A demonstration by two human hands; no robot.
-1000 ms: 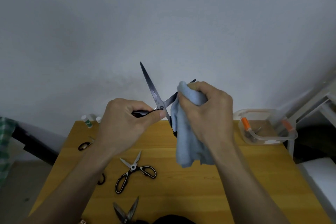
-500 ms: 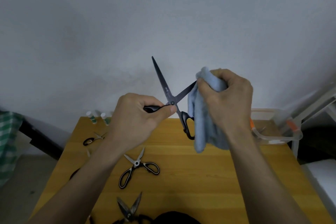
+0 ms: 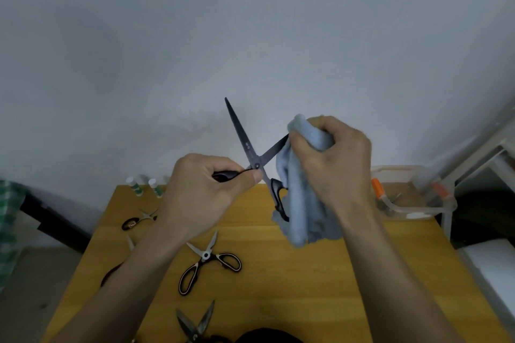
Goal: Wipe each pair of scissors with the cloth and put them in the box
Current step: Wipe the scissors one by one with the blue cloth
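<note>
held up over the far half of the yellow wooden table [image 3: 320, 287]: long dark-bladed scissors with black handles [image 3: 252, 154], blades spread in an x against the plain grey wall [image 3: 195, 36]. left hand [image 3: 207, 192] curled round one black handle loop, thumb tip pressed just beside the pivot. right hand [image 3: 333, 161] clenched on a bunched pale blue cloth [image 3: 305, 203], pinching the cloth over the tip of the right-pointing blade; rest of the cloth hanging down, partly covering the free handle loop. hands apart, joined only through the scissors.

on the table below, near the middle: black-and-white handled kitchen shears [image 3: 207, 262], lying open, clear of both forearms. at the near edge: grey-bladed shears [image 3: 196, 324], open, partly cut off by the frame. toward the left edge: small scissors with dark oval handles [image 3: 138, 220], and another pair mostly hidden under the left forearm. at the far left corner: two small white bottles with green labels [image 3: 145, 186], upright, close to the wall.

at the far right corner: clear plastic box with orange clips [image 3: 412, 203], open on top, right at the table edge, well apart from the held scissors; contents too blurred to tell. bare wood between cloth and box. white frame [image 3: 487, 159] just beyond the box on the right.
</note>
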